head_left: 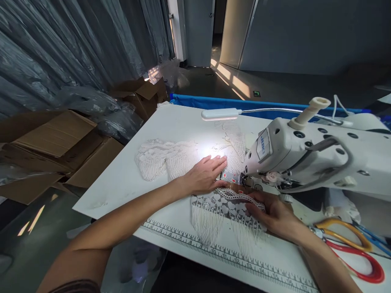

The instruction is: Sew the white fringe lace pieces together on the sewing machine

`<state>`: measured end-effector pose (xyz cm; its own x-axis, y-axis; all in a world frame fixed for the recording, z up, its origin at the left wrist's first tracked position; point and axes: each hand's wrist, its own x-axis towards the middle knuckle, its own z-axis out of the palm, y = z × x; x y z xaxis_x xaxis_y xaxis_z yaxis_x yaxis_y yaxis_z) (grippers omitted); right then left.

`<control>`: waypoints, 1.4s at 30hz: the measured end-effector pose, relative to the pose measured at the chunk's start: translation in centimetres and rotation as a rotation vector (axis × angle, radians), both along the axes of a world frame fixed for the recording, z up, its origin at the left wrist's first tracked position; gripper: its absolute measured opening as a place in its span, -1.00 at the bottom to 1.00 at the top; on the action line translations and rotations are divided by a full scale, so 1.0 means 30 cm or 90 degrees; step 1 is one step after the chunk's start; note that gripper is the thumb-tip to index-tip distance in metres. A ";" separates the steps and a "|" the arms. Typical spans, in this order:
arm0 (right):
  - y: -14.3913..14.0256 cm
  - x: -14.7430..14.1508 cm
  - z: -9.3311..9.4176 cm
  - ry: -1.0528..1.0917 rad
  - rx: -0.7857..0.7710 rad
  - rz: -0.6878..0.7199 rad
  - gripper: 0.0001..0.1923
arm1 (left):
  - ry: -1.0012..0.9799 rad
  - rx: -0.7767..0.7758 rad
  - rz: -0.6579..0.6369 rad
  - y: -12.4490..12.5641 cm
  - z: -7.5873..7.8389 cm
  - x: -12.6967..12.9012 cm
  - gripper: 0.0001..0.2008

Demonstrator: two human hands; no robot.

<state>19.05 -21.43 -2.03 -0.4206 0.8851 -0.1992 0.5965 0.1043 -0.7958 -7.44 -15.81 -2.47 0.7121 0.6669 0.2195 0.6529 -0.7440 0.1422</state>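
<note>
White fringed lace trim lies across the sewing machine's bed, its long fringe hanging toward the table's front edge. My left hand rests flat, fingers stretched out, beside the needle area and on the bright-lit lace. My right hand pinches the lace's edge between thumb and fingers, just in front of the presser foot. More lace is spread behind and to the left of my left hand. The white sewing machine stands at the right; its needle is too small to make out.
A lamp on a bendable neck shines over the lace. Orange-handled scissors and red-handled scissors lie at the right. A printed ruler runs along the table's front. Open cardboard boxes and plastic sheeting stand at the left.
</note>
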 end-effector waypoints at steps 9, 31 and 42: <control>0.011 0.017 -0.014 -0.035 -0.071 -0.022 -0.57 | -0.218 -0.084 0.018 0.020 -0.039 -0.041 -0.54; -0.018 -0.006 -0.023 0.048 -0.043 -0.066 -0.50 | -0.712 -0.082 0.204 0.045 -0.001 -0.046 -0.71; -0.011 -0.012 -0.038 0.063 -0.012 -0.037 -0.58 | -0.205 0.011 -0.033 -0.005 -0.031 -0.031 -0.58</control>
<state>18.69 -21.77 -3.17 -0.3875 0.9049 -0.1764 0.5191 0.0560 -0.8529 -8.36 -15.96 -3.41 0.6367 0.6260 0.4503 0.5383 -0.7789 0.3217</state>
